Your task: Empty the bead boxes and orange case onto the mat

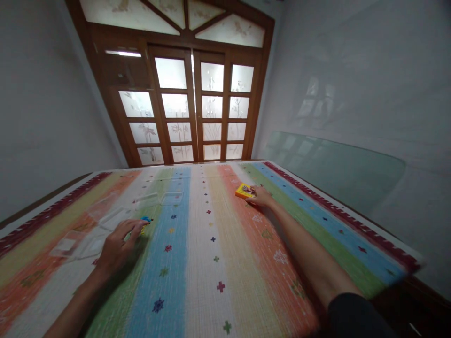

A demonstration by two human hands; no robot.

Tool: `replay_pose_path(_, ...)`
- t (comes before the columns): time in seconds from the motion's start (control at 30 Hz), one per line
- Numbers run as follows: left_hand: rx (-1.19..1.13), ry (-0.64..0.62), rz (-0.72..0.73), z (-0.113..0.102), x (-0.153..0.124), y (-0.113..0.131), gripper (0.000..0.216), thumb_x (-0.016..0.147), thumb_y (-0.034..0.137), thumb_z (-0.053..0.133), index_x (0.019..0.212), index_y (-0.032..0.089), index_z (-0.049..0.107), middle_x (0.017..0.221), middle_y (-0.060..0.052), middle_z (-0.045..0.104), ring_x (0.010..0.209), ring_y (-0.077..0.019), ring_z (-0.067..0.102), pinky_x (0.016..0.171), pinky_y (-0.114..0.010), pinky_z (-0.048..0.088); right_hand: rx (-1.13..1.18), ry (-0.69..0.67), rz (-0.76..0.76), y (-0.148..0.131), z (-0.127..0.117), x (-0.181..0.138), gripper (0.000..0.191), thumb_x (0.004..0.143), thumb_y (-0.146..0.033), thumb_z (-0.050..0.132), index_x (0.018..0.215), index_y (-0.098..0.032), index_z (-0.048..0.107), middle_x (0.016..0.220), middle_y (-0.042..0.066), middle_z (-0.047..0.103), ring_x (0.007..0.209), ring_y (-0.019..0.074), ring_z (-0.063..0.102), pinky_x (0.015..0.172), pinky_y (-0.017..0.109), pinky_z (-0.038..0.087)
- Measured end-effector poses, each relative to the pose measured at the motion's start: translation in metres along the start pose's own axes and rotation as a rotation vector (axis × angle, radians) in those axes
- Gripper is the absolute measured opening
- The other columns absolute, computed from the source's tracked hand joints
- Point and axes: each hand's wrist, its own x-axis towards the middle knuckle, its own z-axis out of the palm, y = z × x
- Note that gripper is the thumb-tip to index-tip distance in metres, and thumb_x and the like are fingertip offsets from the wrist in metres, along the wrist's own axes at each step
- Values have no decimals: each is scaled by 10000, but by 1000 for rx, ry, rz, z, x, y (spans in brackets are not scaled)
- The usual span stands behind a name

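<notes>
My left hand (118,246) rests on the striped mat (211,253) at the near left, fingers curled around a small blue and yellow object (145,220) at its fingertips. Stretched out toward the far right, my right hand (261,196) has its fingers on a small yellow box (244,191) that lies flat on the mat. A clear plastic tray (105,220) with several moulded compartments lies just left of and beyond my left hand; I cannot make out its contents.
The colourful striped mat covers a raised surface whose right edge (387,244) drops off near the wall. Wooden doors with frosted glass panes (192,108) stand beyond the far edge. A glass sheet (334,169) leans against the right wall.
</notes>
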Motion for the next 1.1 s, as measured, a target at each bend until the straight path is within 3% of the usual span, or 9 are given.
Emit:
replay_pose_path(0.13, 4, 8, -66, -1, 0, 15, 474, 964, 489, 357, 688, 225, 636, 709, -37, 672, 694, -219, 655, 748, -364, 545, 9, -1, 8, -6, -3, -2, 682, 739, -497, 758, 1302, -141, 610, 1222, 166, 688, 1098, 335, 639, 874, 378, 483)
replay_pose_path(0.2, -22, -44, -127, 4, -2, 23, 459, 967, 481, 336, 726, 223, 628, 571, 6, 575, 540, -186, 577, 614, -322, 507, 16, -17, -32, -12, -4, -7, 682, 719, -504, 770, 1282, -150, 621, 1210, 154, 690, 1079, 318, 643, 886, 362, 478)
replay_pose_path(0.27, -79, -110, -128, 12, -4, 31, 423, 974, 451, 322, 848, 210, 646, 552, 23, 549, 501, -173, 551, 581, -306, 490, 34, -41, -106, -21, -5, -15, 659, 700, -490, 783, 1249, -155, 637, 1214, 152, 683, 1078, 311, 637, 900, 353, 470)
replay_pose_path(0.37, -143, -194, -17, 28, -8, 40, 355, 970, 368, 347, 1076, 189, 636, 666, 1, 618, 596, -175, 611, 670, -321, 519, 106, -88, -277, -42, -9, -31, 640, 676, -466, 803, 1218, -162, 650, 1245, 155, 657, 1118, 315, 609, 932, 360, 461)
replay_pose_path(0.47, -175, -279, 71, 42, -15, 46, 368, 956, 370, 444, 1258, 199, 566, 932, -56, 694, 789, -194, 669, 788, -360, 543, 176, -161, -429, -70, -14, -50, 651, 680, -477, 806, 1228, -166, 640, 1244, 157, 643, 1131, 320, 589, 948, 398, 460)
replay_pose_path(0.63, -129, -405, 108, 52, -27, 49, 714, 852, 493, 679, 1458, 230, 409, 1379, -151, 565, 1168, -287, 610, 924, -425, 545, 260, -245, -708, -125, -16, -80, 643, 678, -478, 821, 1207, -164, 634, 1273, 169, 606, 1148, 314, 555, 986, 441, 444)
replay_pose_path(0.73, -98, -429, 125, 53, -31, 48, 848, 813, 532, 722, 1508, 226, 347, 1428, -168, 526, 1263, -325, 554, 1008, -480, 509, 280, -248, -814, -154, -14, -95, 685, 663, -492, 833, 1218, -151, 623, 1286, 175, 594, 1216, 325, 508, 1010, 450, 430)
replay_pose_path(0.87, -114, -477, 153, 52, -34, 44, 876, 781, 523, 749, 1499, 216, 352, 1440, -173, 512, 1305, -342, 521, 1080, -529, 453, 245, -240, -889, -179, -12, -108, 656, 659, -501, 823, 1183, -152, 637, 1228, 166, 616, 1093, 309, 547, 949, 452, 454)
replay_pose_path(1.1, -163, -500, 172, 52, -34, 42, 882, 788, 474, 753, 1518, 243, 315, 1485, -161, 478, 1353, -340, 483, 1131, -538, 409, 212, -281, -887, -186, -14, -108, 644, 694, -511, 809, 1192, -145, 629, 1216, 167, 651, 1074, 314, 571, 930, 448, 458)
